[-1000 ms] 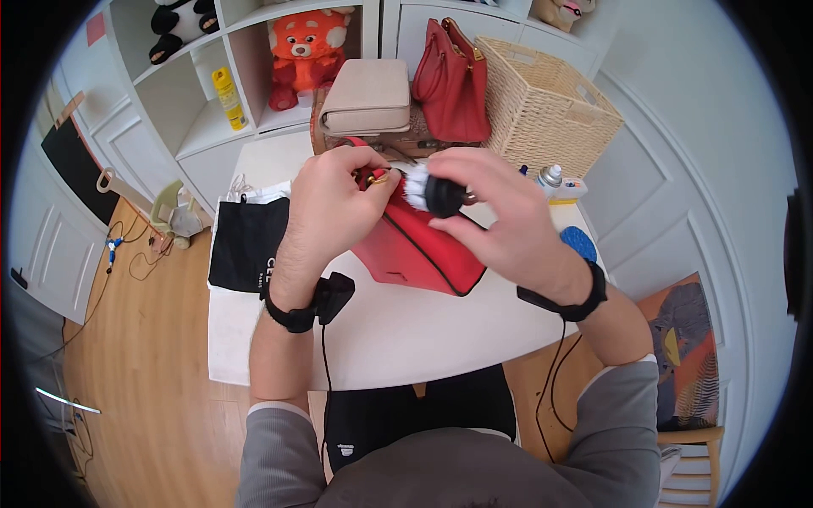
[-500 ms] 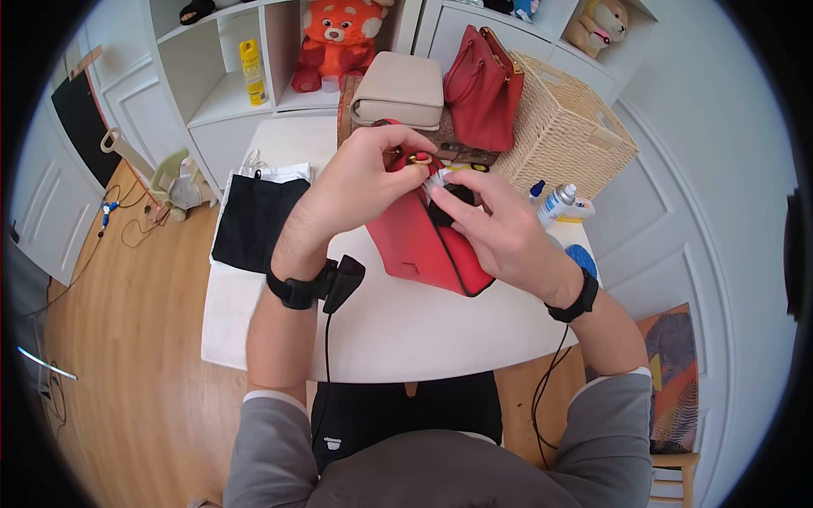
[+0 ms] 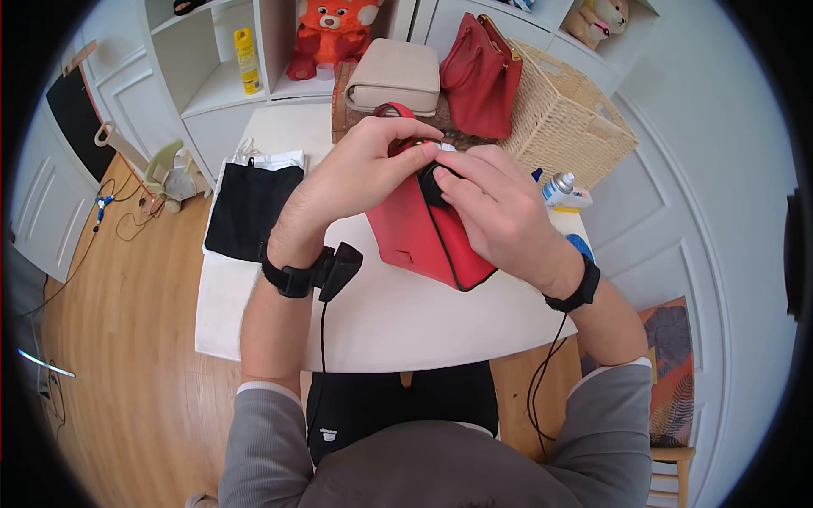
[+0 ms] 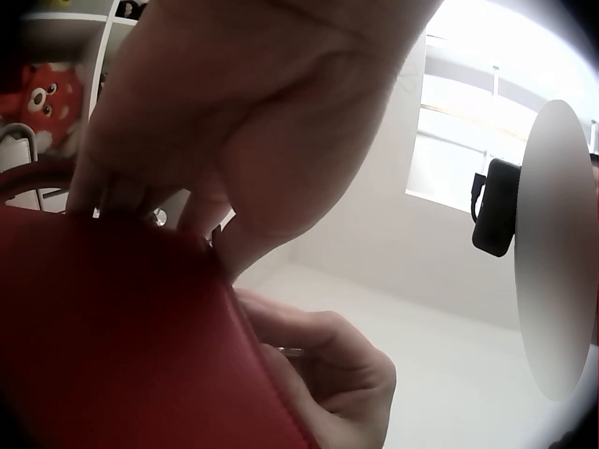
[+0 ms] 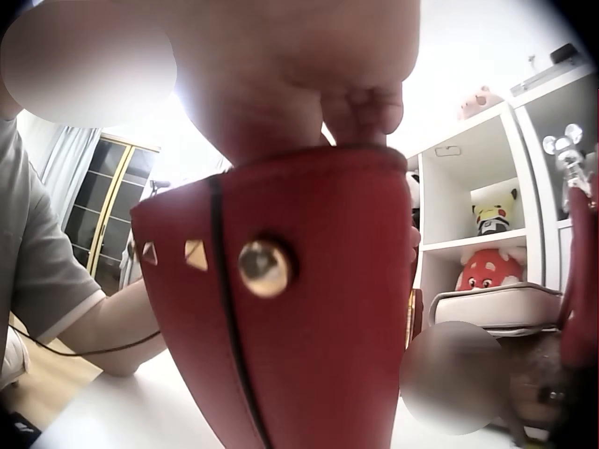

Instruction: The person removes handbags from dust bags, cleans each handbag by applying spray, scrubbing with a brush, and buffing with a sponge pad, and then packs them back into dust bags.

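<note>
From my seat far from the room, I find the bright red, smooth leather handbag [image 3: 411,233] with black edging set aslant on the white tabletop [image 3: 339,343], beneath both hands and in front of the beige, boxy bag [image 3: 395,69] and the darker red leather handbag [image 3: 484,80]; whether its base sits flat I cannot tell. I judge it fairly light, with panels firm enough to keep their shape yet likely to dent or mark under a hard thumb. Its smooth skin could slip on that surface, so I would steady it by the top edge and keep clear of the round, gold-coloured metal stud [image 5: 265,268] and the small, pyramid-shaped, gold-coloured studs [image 5: 195,254], which show in the right wrist view and might scratch. The compact, round, black-bodied brush [image 3: 431,186] should be light and stiff in the body, best taken across its back; a bit of white by the fingertips I take for its bristles, probably soft. The left hand [image 3: 360,165] arches over the bag's upper end, thumb and forefinger nearly together, pinching at the top, though what exactly lies between the tips is too hidden to say. The right hand [image 3: 508,207] is mostly closed, fingers bent around the brush and held close beside the left fingertips; its palm side is out of my sight.
</note>
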`<state>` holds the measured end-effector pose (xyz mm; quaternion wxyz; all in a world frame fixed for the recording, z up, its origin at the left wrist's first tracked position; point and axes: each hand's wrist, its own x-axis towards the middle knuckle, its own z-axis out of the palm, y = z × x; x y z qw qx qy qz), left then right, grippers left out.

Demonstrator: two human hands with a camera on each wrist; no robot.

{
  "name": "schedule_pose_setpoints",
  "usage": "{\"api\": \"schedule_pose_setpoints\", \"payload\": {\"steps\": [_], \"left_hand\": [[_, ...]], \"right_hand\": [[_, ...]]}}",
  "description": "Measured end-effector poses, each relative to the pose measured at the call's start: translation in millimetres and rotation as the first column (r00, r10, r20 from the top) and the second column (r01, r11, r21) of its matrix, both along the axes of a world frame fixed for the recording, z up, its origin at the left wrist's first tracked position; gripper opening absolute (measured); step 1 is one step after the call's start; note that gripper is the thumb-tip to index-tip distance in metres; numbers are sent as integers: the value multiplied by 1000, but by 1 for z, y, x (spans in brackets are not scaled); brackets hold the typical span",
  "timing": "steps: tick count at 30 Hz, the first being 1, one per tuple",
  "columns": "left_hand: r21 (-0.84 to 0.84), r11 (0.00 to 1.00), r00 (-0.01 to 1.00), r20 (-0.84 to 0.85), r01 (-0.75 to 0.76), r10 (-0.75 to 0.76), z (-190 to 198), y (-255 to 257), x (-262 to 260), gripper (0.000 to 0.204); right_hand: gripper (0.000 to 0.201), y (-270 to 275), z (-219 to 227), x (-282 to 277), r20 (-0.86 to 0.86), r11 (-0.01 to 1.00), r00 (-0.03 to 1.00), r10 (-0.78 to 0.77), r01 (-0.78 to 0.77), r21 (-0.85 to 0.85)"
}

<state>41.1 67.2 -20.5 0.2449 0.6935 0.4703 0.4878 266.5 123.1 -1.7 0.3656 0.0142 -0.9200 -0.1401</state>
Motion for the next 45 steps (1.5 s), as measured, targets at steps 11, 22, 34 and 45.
{"api": "schedule_pose_setpoints", "payload": {"steps": [11, 22, 34, 45], "left_hand": [[-33, 999, 998, 40, -43, 44, -1, 4, 2, 31], [-38, 999, 999, 29, -30, 32, -3, 5, 3, 38], [11, 997, 996, 24, -83, 82, -7, 14, 0, 40], [32, 997, 998, -2, -70, 70, -7, 11, 15, 41]], "right_hand": [[22, 4, 11, 29, 171, 969, 978, 118, -76, -233], [19, 3, 47, 72, 415, 678, 891, 183, 191, -710], [19, 0, 8, 50, 145, 835, 985, 95, 0, -551], [27, 6, 29, 67, 29, 823, 999, 39, -16, -568]]}}
